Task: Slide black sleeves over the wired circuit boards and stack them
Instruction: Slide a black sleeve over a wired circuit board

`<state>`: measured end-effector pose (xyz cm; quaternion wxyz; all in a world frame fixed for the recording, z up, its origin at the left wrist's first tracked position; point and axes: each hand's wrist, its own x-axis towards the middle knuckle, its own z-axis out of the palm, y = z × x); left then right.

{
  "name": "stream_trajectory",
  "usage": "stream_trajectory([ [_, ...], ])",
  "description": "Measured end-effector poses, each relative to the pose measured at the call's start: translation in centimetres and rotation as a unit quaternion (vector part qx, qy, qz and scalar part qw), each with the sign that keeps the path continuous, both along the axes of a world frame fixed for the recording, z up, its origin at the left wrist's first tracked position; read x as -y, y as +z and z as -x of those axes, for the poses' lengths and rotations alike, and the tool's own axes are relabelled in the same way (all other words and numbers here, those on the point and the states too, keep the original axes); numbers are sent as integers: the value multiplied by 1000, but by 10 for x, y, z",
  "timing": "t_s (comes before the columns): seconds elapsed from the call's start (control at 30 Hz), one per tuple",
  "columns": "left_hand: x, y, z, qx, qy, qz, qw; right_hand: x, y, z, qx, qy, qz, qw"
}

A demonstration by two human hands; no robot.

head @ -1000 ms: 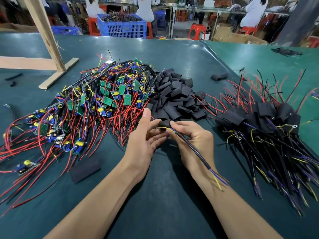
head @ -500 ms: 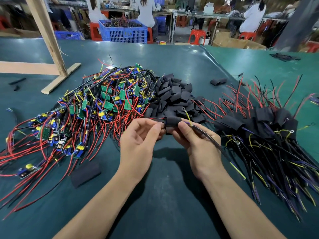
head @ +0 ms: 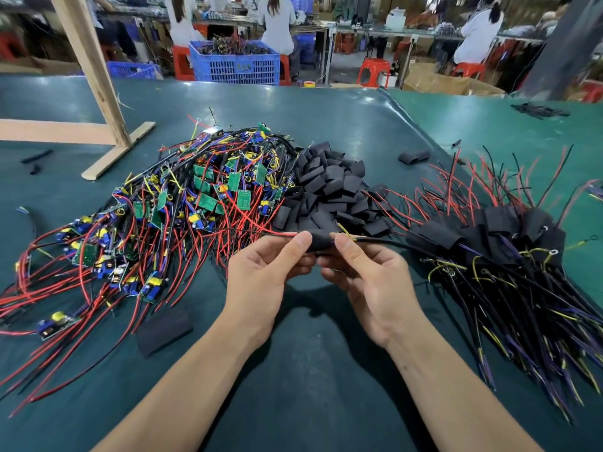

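Hands pinch one sleeve (head: 318, 241), left hand (head: 261, 272) and right hand (head: 368, 275) at opposite ends. Board probably inside, hidden. Centre it before stacking.

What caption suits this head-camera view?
Both hands, left and right, hold a sleeved circuit board between unsleeved and finished piles.

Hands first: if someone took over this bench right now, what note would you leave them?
Left hand and right hand both pinch one black sleeve, already over its board, wires sticking out of both ends.
Bare boards pile lies left, empty sleeves pile in the middle, finished stack right. One loose sleeve lies near the left forearm.
Done: many boards sleeved and stacked.
Left: put this one on the stack, then sleeve the many bare boards.
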<state>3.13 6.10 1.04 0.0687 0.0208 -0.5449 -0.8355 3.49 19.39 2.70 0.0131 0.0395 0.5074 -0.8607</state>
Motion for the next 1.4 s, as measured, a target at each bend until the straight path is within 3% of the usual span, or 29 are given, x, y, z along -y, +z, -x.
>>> stream_trajectory([
  [0.1,1,0,0,-4,-6,15,1000,-1,0,1,5,-29,3,1000],
  [0.33,3,4,-1,31,-91,-112,989,-1,2,0,-19,-21,7,1000],
  [0.47,4,6,-3,-2,-133,-128,983,-5,4,-1,-13,2,16,1000],
  [0.77,5,10,-2,-25,-114,-145,983,-7,3,-4,-21,64,25,997],
  [1.0,11,11,-3,14,-172,-156,973,-6,3,0,-32,-21,-32,999],
  [1.17,4,9,-2,15,-106,-91,990,-5,1,-2,-53,-6,-79,995],
  [1.4,12,7,1,13,-121,-62,991,-1,-1,-5,-62,46,-86,993],
])
